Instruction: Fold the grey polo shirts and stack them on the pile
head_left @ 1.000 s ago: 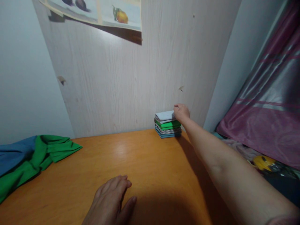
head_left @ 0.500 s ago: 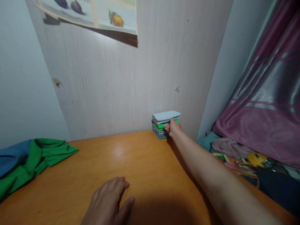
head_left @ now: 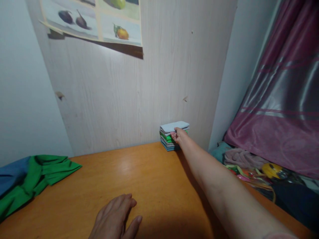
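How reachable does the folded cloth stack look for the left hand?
Likely yes, reaching forward: nothing visible stands between the left hand and the cloth stack; the right hand covers only its front right part.

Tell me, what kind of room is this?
Probably a room in a home, maybe a bedroom, though I can't be sure: there's a shiny purple curtain, fruit pictures on the wall, and a stack of folded cloths on the table.

No text, label, brand, number or sign can be read anywhere: not on the poster (head_left: 91, 21), the folded cloths (head_left: 167, 136), the curtain (head_left: 279, 109), or the jumbled items (head_left: 245, 159) near the desk (head_left: 119, 177).
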The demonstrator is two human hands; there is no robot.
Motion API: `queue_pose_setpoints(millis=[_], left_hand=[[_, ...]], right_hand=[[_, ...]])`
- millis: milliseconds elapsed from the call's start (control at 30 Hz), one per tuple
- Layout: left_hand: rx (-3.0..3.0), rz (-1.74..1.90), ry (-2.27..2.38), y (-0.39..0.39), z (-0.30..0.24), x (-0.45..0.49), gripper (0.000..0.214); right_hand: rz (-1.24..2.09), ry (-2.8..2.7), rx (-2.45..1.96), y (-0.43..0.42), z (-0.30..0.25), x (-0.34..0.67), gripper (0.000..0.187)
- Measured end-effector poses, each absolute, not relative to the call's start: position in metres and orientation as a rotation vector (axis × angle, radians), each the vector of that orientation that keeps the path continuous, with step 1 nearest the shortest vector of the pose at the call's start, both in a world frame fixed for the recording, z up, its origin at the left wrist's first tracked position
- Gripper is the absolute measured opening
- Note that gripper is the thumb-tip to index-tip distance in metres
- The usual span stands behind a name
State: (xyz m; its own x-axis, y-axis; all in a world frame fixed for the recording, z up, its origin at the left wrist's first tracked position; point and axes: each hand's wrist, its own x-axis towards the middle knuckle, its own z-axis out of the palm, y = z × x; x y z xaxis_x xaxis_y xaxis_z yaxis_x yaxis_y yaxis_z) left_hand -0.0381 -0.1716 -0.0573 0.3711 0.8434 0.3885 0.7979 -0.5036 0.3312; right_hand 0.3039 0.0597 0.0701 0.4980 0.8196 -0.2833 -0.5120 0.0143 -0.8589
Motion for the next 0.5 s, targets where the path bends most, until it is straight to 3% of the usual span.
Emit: queue_pose_setpoints(millis=[133,300,400,500], left_hand=[[2.519,0.826,1.503,-0.173,-0.056,-0.038,0.035],[2.449,0.842,1.493,-0.176,-0.054,-0.034,0.032],[2.316,0.929,1.470,-0.176,-0.052,-0.031,0.035],[2.083,1.140,1.442,-0.172,-0.047,-0.031,0.041]], right_hand=[[1.054,-0.357,-1.051,0.054,0.078,0.300,0.040],[1.066,-0.457,-0.928,0.031,0.089,0.287,0.012],[1.126,-0.523,-0.889,0.001,0.087,0.270,0.017],[1.191,-0.562,-0.875,-0.042,0.072,0.247,0.008]])
